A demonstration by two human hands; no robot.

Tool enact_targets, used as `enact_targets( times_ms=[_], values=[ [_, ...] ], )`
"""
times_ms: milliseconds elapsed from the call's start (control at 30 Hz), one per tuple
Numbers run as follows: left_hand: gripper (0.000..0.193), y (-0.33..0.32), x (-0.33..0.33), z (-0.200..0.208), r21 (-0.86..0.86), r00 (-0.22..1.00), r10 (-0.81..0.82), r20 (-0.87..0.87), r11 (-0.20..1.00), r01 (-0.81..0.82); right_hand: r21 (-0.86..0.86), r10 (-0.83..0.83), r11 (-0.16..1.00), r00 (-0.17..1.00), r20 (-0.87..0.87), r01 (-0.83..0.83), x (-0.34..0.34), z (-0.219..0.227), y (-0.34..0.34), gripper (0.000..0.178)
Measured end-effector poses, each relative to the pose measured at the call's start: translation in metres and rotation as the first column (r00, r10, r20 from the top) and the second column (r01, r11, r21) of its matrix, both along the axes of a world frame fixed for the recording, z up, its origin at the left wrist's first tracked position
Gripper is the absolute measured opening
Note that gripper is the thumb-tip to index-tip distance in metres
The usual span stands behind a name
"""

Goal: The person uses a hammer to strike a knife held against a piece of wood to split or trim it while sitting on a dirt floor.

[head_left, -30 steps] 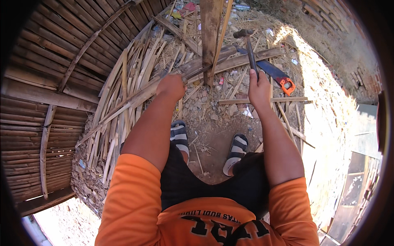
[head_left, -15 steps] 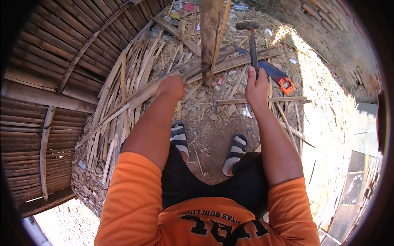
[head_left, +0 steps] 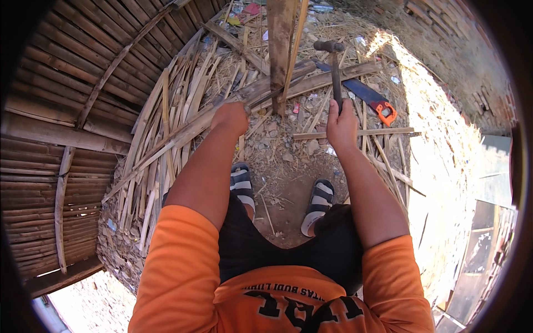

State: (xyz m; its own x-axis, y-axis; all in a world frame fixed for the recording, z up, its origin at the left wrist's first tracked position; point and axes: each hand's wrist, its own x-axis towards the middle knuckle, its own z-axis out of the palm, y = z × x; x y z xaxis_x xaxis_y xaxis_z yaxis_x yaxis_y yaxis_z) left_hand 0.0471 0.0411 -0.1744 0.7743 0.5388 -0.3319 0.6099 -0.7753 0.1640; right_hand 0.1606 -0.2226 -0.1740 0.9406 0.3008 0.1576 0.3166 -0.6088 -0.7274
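Observation:
My right hand (head_left: 342, 125) is closed round the handle of a hammer (head_left: 336, 77), whose dark head is raised away from me, right of an upright wooden post (head_left: 280, 50). My left hand (head_left: 230, 118) is closed on a slim dark bar (head_left: 265, 99), which slants from the fist toward the post's lower part. Whether its tip touches the post I cannot tell. A thin light strip of wood (head_left: 297, 49) leans along the post's right side. Behind the left fist lie long weathered beams (head_left: 211, 114).
A handsaw (head_left: 371, 99) with an orange handle lies beyond my right hand. Several split bamboo strips (head_left: 161, 150) are piled at the left by a slatted bamboo wall (head_left: 66, 105). A narrow wooden stick (head_left: 355, 134) lies across the rubble. A brick wall (head_left: 444, 50) stands far right.
My right hand and the hammer have shifted slightly left, and the hammer head sits a little nearer to me. My left hand and the bar have hardly moved.

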Motion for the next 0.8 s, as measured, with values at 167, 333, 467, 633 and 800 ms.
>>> enact_targets(
  times_ms=[167, 333, 467, 633, 800],
  values=[
    [0.041, 0.002, -0.001, -0.003, 0.021, 0.999, -0.033, 0.026, 0.999, 0.033, -0.186, 0.052, 0.981, 0.997, -0.052, -0.061, 0.002, -0.016, -0.002, 0.045],
    [0.041, 0.005, -0.004, -0.007, -0.009, 1.000, -0.005, -0.015, 1.000, 0.005, 0.178, -0.014, 0.984, 1.000, 0.013, 0.011, 0.010, 0.030, 0.012, 0.045],
    [0.042, 0.001, -0.002, -0.005, -0.019, 1.000, 0.006, -0.004, 1.000, -0.006, -0.001, 0.003, 1.000, 1.000, 0.022, -0.003, -0.006, -0.009, 0.001, 0.044],
    [0.042, 0.001, -0.003, -0.009, 0.010, 1.000, -0.020, -0.018, 1.000, 0.021, -0.131, 0.061, 0.990, 0.997, 0.053, -0.054, -0.004, -0.020, 0.000, 0.042],
    [0.042, 0.005, -0.004, -0.010, 0.013, 0.999, 0.009, -0.035, 1.000, -0.009, 0.148, -0.033, 0.989, 0.993, 0.111, 0.017, -0.003, 0.027, 0.018, 0.041]
  ],
)
